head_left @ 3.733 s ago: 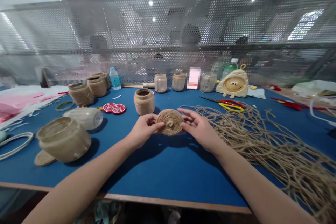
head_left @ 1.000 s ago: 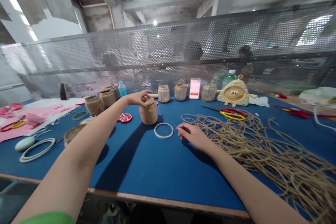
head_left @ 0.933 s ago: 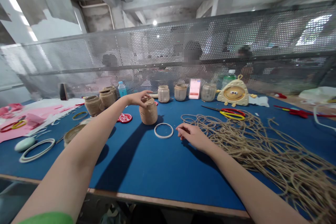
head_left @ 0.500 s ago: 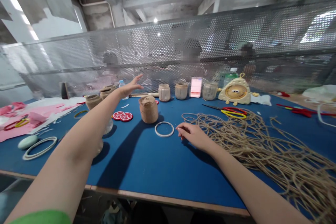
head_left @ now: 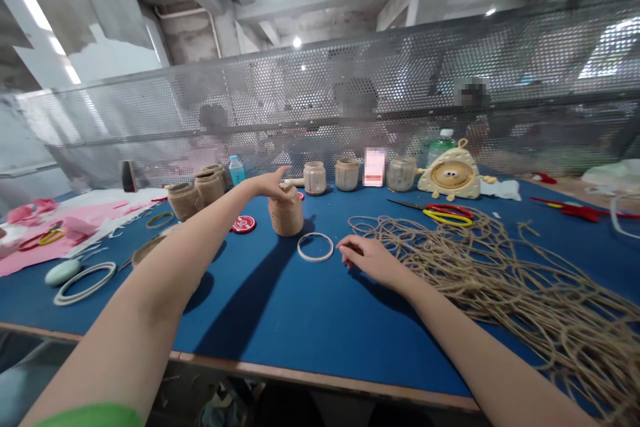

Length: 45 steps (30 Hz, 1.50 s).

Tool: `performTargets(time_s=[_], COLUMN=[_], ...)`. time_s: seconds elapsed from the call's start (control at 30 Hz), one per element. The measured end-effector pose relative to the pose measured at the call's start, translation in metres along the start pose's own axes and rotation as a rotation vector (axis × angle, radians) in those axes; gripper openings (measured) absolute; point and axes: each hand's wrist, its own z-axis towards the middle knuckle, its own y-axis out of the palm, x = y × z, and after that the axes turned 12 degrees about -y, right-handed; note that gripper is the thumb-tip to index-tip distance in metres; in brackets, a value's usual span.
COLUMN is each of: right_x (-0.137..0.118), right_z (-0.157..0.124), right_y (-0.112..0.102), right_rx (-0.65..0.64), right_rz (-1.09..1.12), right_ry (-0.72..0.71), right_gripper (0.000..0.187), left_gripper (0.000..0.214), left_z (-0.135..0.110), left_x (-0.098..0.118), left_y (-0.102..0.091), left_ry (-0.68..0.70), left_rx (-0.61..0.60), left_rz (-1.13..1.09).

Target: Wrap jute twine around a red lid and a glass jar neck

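Where the twine-wrapped jar stands upright at the middle of the desk, the left hand is positioned over its top. Thumb and forefinger are spread apart; whether the remaining fingers grasp anything cannot be told, since they are hidden. The right hand rests on the surface beside the white ring, its grip slack, fingers loosely bent, nothing visible within.

Status of the central unit: side wrapping appears complete, and the mouth appears covered (full seating of the cover cannot be verified, because the hand obstructs it).

Status of other units: the brown jars at the left rear show covered sides, with no cover visible on the nearest mouth. The glass jar in the rear row shows bare sides and would count as unwrapped.

Remaining stock: a large heap of twine lies loose at the right, with scissors just behind it. The white ring lies flat, unattached, near the wrapped jar.
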Motion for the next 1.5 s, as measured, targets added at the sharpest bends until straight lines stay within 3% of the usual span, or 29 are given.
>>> performTargets(time_s=[0.2, 0.37, 0.47, 0.57, 0.63, 0.7, 0.77, 0.83, 0.97, 1.07, 1.27, 1.5], right_x=[-0.001, 0.0, 0.004, 0.006, 0.005, 0.002, 0.0, -0.001, -0.004, -0.006, -0.003, -0.007], right_z=[-0.001, -0.001, 0.0, 0.001, 0.001, 0.0, 0.0, 0.0, 0.0, -0.001, -0.003, -0.005], right_y=[0.0, 0.0, 0.0, -0.001, 0.0, 0.0, 0.001, 0.001, 0.002, 0.004, 0.01, 0.02], right_rx=[-0.031, -0.002, 0.064, 0.1, 0.088, 0.065, 0.043, 0.026, -0.008, -0.049, -0.103, -0.121], right_rz=[-0.008, -0.03, -0.056, -0.079, -0.09, -0.103, -0.121, -0.141, -0.19, -0.228, -0.29, -0.362], right_ry=[-0.009, -0.016, -0.002, 0.006, 0.006, 0.004, 0.0, -0.006, -0.043, -0.086, -0.166, -0.25], right_gripper=[0.02, 0.02, 0.021, 0.022, 0.021, 0.02, 0.018, 0.018, 0.018, 0.017, 0.014, 0.015], left_gripper=[0.098, 0.095, 0.091, 0.089, 0.092, 0.091, 0.094, 0.094, 0.065, 0.049, 0.028, 0.013], left_z=[-0.002, -0.03, -0.072, -0.121, -0.146, -0.158, -0.158, -0.149, -0.122, -0.105, -0.092, -0.09], left_x=[0.02, 0.035, 0.038, 0.031, 0.023, 0.016, 0.011, 0.009, 0.005, -0.006, -0.028, -0.033], left_y=[-0.003, -0.005, 0.025, 0.078, 0.111, 0.13, 0.133, 0.123, 0.1, 0.108, 0.144, 0.143], left_ry=[-0.052, 0.063, 0.307, 0.496, 0.513, 0.5, 0.54, 0.558, 0.457, 0.418, 0.5, 0.525], left_rx=[0.054, 0.126, -0.011, -0.207, -0.238, -0.209, -0.165, -0.113, 0.101, 0.229, 0.191, 0.149], left_rz=[0.181, 0.19, 0.152, 0.11, 0.093, 0.065, 0.033, -0.005, -0.047, -0.019, 0.037, 0.086])
